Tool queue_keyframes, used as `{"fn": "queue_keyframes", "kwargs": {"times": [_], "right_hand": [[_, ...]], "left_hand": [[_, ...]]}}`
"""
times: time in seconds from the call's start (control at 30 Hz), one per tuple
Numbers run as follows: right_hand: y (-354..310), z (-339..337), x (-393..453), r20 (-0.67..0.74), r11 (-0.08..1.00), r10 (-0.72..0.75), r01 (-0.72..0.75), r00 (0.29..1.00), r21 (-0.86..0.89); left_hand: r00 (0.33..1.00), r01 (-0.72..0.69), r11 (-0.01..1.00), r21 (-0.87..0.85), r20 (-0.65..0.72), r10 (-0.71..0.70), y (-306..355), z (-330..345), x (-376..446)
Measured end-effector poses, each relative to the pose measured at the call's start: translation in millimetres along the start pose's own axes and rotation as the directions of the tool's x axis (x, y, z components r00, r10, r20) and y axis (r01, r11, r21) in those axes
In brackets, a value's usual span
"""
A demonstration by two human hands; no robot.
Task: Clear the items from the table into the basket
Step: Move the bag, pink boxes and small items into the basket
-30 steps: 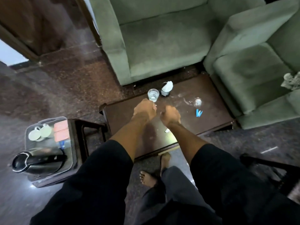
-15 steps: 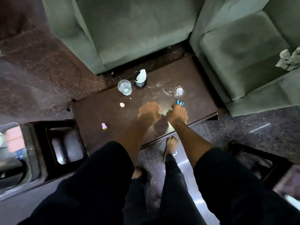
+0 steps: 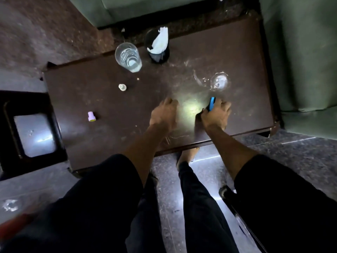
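Head view: green sofa [image 3: 300, 52] beyond the dark table [image 3: 109, 143]. Right hand [image 3: 216, 115] has its grip closed on a blue item [image 3: 211, 105]; left hand [image 3: 165, 114] beside it, fingers curled, holding nothing visible. Beyond the grip lies a clear glass [image 3: 219, 82] on its side; far left, a tumbler [image 3: 128, 57], dark cup [image 3: 158, 46], pink cap [image 3: 91, 116], white cap [image 3: 122, 87].

A single wide-angle head view looks steeply down from above the standing person, facing forward over the dark table [image 3: 109, 99], which fills the middle of the frame at close range; the person's sleeves and legs crowd the bottom edge, green sofas [image 3: 300, 52] bound the top and right, edges bowed
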State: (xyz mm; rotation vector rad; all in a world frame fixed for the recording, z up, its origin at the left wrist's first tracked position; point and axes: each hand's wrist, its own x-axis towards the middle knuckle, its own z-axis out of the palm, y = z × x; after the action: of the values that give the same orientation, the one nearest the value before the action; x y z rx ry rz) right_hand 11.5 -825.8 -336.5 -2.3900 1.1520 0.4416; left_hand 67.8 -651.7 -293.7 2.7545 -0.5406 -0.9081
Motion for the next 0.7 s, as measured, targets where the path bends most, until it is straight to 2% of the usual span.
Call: {"fn": "queue_keyframes", "kwargs": {"times": [0.1, 0.2, 0.3, 0.53, 0.7], "right_hand": [[0, 12, -6, -0.018, 0.990, -0.135, 0.135, 0.991, 0.029], [-2, 19, -25, 0.031, 0.964, -0.267, 0.267, 0.963, 0.021], [-8, 27, -44, 0.057, 0.932, -0.362, 0.360, 0.931, 0.038], [-35, 52, -71, 0.075, 0.931, -0.361, 0.354, 0.930, 0.092], [-48, 62, -79, 0.077, 0.934, -0.356, 0.351, 0.931, 0.073]], "left_hand": [[0.990, 0.122, 0.991, 0.056, -0.070, -0.118, -13, 22, -10], [0.947, 0.301, 0.947, 0.112, -0.155, -0.283, -24, 39, -23], [0.909, 0.395, 0.914, 0.094, -0.181, -0.375, -28, 52, -29], [0.893, 0.412, 0.907, -0.085, -0.157, -0.421, -39, 60, -31], [0.854, 0.428, 0.840, -0.334, -0.154, -0.497, -48, 61, -45]]}}
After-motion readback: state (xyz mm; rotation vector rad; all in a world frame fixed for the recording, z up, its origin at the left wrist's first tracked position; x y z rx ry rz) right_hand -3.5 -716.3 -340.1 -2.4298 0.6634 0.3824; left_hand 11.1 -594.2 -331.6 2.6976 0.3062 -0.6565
